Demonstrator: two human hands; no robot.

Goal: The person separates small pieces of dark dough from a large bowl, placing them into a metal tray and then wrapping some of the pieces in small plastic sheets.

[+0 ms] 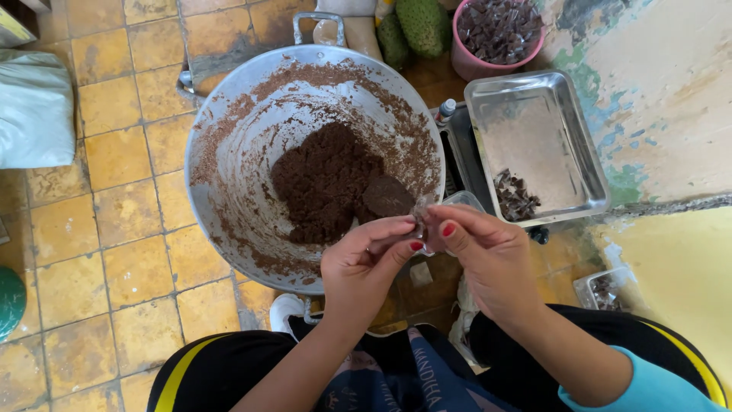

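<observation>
Pinching one small clear wrapper between your left hand and right hand, over the wok's near rim.

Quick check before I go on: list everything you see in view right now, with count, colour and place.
Metal wok: one, silver, centre on the tiled floor, walls smeared with brown crumbs.
Brown paste: one mound, dark brown, in the wok's bottom.
Metal tray: one, silver, right of the wok.
Wrapped pieces: a small pile, dark, in the tray's near corner.
Pink bowl: one, top right, full of dark wrapped pieces.
Green fruits: two, bumpy, top centre.
Cloth bundle: one, pale green, left edge.
Small clear wrapper: one, pinched between both hands.
Left hand: fingertips on the wrapper.
Right hand: red nails, fingertips on the wrapper.
</observation>
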